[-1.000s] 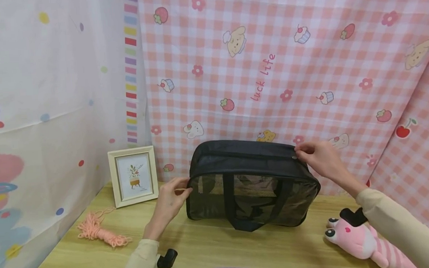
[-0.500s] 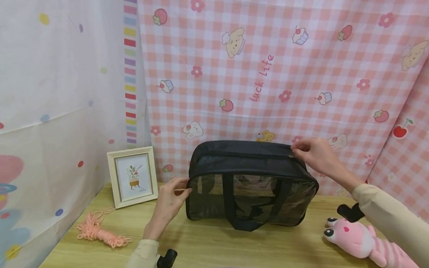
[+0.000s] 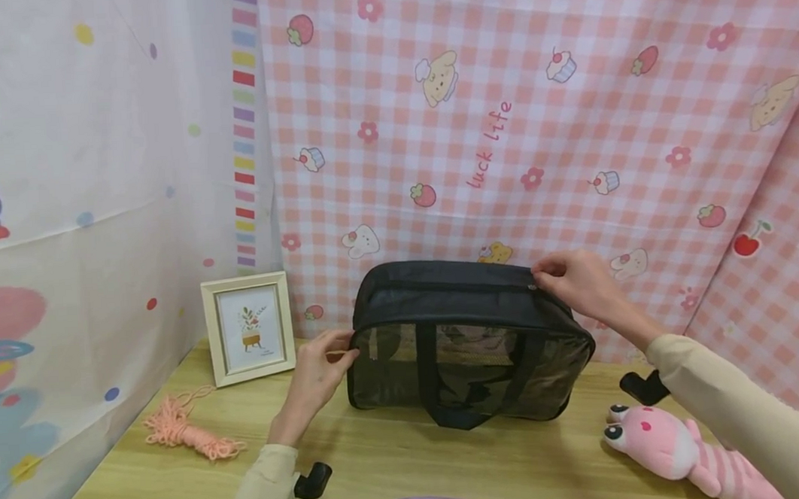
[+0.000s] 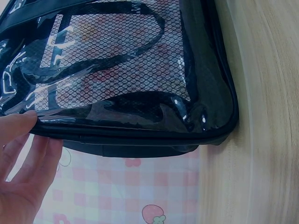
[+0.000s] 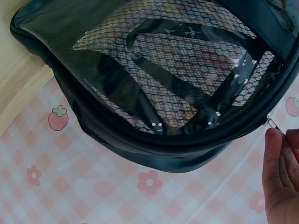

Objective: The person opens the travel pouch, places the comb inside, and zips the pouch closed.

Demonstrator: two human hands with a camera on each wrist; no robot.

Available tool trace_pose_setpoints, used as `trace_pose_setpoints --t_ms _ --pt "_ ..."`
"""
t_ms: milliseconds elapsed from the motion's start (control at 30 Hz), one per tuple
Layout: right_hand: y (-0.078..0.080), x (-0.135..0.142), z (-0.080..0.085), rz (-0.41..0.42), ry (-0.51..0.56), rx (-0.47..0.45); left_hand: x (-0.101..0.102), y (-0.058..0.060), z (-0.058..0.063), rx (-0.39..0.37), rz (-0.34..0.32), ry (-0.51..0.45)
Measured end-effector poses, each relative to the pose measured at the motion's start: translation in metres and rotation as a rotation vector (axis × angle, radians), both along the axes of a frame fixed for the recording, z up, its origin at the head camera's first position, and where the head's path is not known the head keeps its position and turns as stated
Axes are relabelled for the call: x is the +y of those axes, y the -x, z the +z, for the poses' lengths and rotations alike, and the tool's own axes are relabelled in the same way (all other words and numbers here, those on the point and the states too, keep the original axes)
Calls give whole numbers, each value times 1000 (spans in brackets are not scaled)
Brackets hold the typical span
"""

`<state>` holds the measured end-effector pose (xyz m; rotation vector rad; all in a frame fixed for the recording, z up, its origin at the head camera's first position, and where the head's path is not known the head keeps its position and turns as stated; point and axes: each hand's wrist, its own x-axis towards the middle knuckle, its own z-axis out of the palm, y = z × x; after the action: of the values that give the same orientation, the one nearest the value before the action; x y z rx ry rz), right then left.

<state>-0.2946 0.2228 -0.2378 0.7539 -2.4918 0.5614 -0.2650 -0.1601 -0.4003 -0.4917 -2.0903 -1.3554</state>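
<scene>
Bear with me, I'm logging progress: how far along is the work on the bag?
Done: the bag stands on the table, the left hand pinching its edge. In hand: the right hand pinches the zipper pull near the top's right end. Left: the zip beyond the pull probably remains to be run; I can't tell whether that opens or closes it.

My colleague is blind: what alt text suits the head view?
A left hand grips a black bag on a table while the right hand pinches its zipper pull. A picture frame and pink cord sit left, a plush toy right.
</scene>
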Motion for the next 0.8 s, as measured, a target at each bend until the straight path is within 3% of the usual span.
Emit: trace_pose_setpoints --t_ms 800 --pt "4 -39 15 17 -20 -105 0 1 0 20 -19 -1"
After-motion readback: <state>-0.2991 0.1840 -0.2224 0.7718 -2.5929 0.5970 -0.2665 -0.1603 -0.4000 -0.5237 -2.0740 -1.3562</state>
